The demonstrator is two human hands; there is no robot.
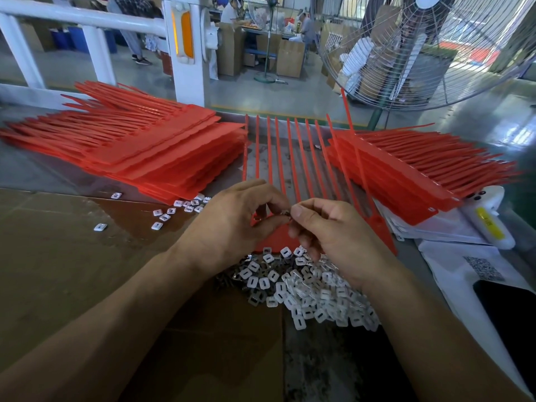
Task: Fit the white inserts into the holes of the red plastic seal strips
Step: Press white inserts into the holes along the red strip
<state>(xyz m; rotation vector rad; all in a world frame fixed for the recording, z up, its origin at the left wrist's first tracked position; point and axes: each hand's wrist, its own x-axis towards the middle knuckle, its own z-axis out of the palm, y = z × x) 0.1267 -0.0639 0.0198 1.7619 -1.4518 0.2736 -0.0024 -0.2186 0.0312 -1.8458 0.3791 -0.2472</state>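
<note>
Both hands, left hand [232, 219] and right hand [327, 236], pinch what seems 1 small insert [285, 212] above a red strip sheet [278, 236] mid-table.

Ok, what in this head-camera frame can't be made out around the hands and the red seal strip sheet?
- Insert pinched between left hand and right hand: fingertips hide it.
- Holes in the red seal strip sheet being worked: both hands cover that end, so how many are filled is unclear.
- Pile of white inserts: partly under the right wrist.
- Dark phone-like object: cut off by the right edge.
</note>
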